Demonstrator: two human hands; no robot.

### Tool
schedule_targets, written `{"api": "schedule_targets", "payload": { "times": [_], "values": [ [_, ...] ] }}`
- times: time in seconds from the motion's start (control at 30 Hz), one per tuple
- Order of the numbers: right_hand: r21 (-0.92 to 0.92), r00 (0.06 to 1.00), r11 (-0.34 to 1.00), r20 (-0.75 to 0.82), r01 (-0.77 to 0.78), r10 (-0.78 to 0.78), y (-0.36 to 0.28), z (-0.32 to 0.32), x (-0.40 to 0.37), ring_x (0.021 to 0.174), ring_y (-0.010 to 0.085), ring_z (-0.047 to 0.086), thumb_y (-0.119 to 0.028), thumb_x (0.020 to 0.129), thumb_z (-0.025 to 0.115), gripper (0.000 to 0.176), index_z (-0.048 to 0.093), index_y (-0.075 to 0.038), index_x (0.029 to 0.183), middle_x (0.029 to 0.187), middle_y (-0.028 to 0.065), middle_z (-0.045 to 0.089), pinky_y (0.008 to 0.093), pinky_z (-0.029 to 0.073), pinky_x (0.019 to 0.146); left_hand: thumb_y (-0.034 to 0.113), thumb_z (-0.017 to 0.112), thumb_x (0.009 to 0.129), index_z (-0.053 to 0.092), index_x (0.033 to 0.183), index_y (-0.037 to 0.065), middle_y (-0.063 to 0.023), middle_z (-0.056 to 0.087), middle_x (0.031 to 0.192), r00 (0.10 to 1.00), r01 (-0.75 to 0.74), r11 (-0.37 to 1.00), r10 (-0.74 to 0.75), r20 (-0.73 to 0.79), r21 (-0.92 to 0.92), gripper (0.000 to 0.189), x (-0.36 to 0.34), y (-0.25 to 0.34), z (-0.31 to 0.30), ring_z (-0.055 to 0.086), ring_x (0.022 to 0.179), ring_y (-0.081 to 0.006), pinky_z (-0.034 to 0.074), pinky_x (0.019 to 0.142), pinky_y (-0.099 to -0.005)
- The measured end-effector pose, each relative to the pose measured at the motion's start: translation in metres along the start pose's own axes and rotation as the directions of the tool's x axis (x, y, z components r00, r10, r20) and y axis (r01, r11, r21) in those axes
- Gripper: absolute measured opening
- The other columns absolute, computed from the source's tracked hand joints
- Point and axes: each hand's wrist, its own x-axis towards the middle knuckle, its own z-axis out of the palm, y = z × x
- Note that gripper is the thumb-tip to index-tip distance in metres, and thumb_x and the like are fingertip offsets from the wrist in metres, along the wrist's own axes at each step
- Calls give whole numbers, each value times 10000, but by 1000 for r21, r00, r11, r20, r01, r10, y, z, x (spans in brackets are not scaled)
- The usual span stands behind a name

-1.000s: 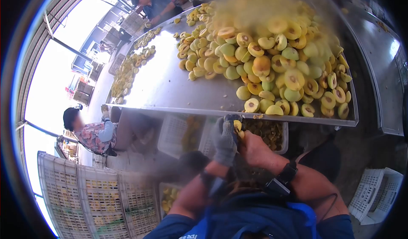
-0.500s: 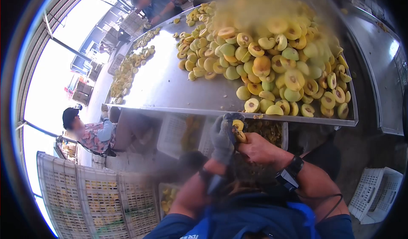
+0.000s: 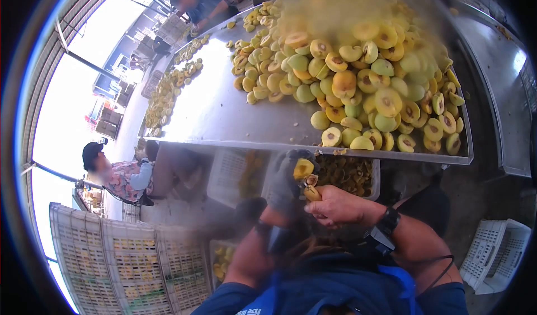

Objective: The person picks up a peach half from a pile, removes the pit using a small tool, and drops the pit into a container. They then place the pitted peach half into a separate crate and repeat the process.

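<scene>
My left hand (image 3: pixel 285 180), in a grey glove, is closed around a yellow peach half (image 3: pixel 304 169) just below the table's front edge. My bare right hand (image 3: pixel 337 204) grips a short tool with a yellowish-brown handle (image 3: pixel 312 193), which looks like a pitting knife. At the tool's tip, against the glove, shows a brown peach pit (image 3: pixel 311 179). The blade itself is hidden. Under the hands stands a crate of brown scraps and pits (image 3: pixel 352 172). A big heap of halved peaches (image 3: pixel 386 102) lies on the metal table (image 3: pixel 268 126) in front of me.
Stacked plastic crates (image 3: pixel 131 259) stand at the left, with a crate of fruit (image 3: pixel 224 257) beside them. A white crate (image 3: pixel 495 256) sits on the floor at right. One person (image 3: pixel 126 175) works at the table's left end, another person (image 3: pixel 201 10) at the far side.
My right hand has drawn slightly down and left with the tool. The peach half in my left hand is turned, and the pit now shows outside it.
</scene>
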Motion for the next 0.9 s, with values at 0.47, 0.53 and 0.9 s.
{"api": "schedule_targets", "payload": {
  "times": [0.47,0.53,0.9],
  "values": [
    [-87,930,989,-340,117,-140,-8,0,2,437,113,500,-143,984,611,156,498,-71,904,595,10,510,284,412,399,164,761,861,720,1176,66,-168,709,1136,962,261,877,-199,-188,403,333,53,-66,-32,688,995,-310,554,875,-391],
    [-139,907,980,-378,145,-188,-4,-3,5,446,108,499,-149,978,617,156,499,-71,910,608,7,508,282,414,405,174,785,836,699,1218,76,-171,692,1157,995,90,890,-104,6,447,404,77,-59,8,679,1006,-325,555,877,-415],
    [-317,781,922,-508,223,-364,0,-16,12,556,81,496,-133,960,634,127,540,-48,953,744,1,542,276,435,523,216,681,885,604,1336,-9,-166,676,1223,791,577,808,-517,327,-117,510,107,-73,23,690,1024,-272,554,898,-354]
  ]
}}
